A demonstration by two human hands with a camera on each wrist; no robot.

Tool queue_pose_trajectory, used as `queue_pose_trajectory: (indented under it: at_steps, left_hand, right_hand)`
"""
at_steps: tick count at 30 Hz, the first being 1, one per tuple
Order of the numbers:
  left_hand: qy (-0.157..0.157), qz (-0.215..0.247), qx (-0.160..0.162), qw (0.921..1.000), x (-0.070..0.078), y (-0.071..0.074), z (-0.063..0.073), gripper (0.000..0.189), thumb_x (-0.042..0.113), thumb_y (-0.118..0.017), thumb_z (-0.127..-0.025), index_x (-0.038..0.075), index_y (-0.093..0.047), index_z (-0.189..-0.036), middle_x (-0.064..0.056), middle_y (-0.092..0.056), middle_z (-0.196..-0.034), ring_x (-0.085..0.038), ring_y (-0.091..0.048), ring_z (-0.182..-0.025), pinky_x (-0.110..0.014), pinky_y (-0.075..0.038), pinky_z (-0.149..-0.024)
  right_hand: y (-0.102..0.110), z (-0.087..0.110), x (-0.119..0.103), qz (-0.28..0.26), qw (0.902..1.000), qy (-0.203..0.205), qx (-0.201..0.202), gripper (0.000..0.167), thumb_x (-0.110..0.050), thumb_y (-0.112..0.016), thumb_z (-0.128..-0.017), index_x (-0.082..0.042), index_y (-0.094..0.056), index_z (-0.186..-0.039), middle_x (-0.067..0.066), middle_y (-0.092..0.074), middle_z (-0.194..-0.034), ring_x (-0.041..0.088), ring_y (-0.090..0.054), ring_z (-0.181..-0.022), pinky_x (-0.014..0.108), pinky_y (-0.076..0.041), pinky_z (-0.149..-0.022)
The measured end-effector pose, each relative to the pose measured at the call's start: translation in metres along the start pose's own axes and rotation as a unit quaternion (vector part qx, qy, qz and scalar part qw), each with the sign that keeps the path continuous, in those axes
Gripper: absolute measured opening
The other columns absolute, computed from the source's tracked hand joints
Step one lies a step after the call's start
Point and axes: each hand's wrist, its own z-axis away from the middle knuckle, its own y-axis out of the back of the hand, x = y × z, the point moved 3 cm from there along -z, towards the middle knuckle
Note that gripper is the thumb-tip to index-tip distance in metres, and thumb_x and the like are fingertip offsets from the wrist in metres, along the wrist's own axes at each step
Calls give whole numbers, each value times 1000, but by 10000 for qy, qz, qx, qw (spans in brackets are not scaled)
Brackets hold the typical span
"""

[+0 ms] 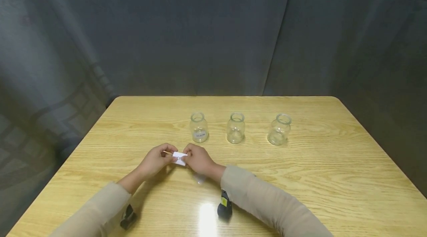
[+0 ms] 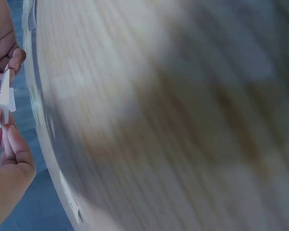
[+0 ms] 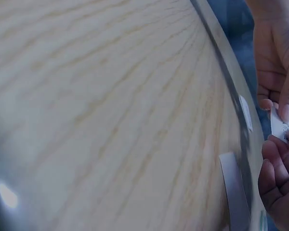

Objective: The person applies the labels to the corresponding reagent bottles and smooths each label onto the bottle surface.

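Note:
Both hands meet over the table, left of its middle, at a small white label with dark writing. My left hand pinches the label's left end between thumb and fingers. From the other side, my right hand pinches its right end, the thumb lying on the printed face. The wrist views show the label held at the picture's edge, fingertips covering part of the writing. Just beyond the hands stands a glass jar bearing a similar white label low on its front.
Two more glass jars, a middle one and a right one, stand in a row with the labelled jar, with no label visible. A pale slip lies under the right wrist. Dark curtains hang behind the wooden table.

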Motion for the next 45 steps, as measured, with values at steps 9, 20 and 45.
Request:
queue_pose_trajectory:
  at_steps: [9,20,45]
  left_hand:
    - [-99,-55,165,9998,5,-3,-4,18,4,-59,-78,1,-56,-96,-6,-56,-86,-19,-53,-80,-30,-45,-71]
    - [-58,392,244,9989,10,-13,-10,16,0,-60,-76,0,-56,-91,-6,-56,-82,-18,-54,-74,-30,-46,-67]
    - [-72,1357,-652,9886,29,-32,-14,20,8,-49,-86,-10,-53,-95,-11,-58,-82,-19,-58,-75,-32,-48,-72]
  right_hand:
    - [9,2,2,50,9997,-60,245,4,-7,-57,-81,-6,-55,-84,-1,-49,-58,9,-46,-49,20,-39,-44]
    - [20,7,6,-446,9984,-197,299,5,-3,-55,-81,-2,-55,-86,3,-52,-62,17,-52,-54,21,-42,-45]
    - [51,21,14,-1027,9941,55,333,11,3,-54,-79,-1,-57,-89,6,-54,-74,13,-48,-62,27,-45,-55]
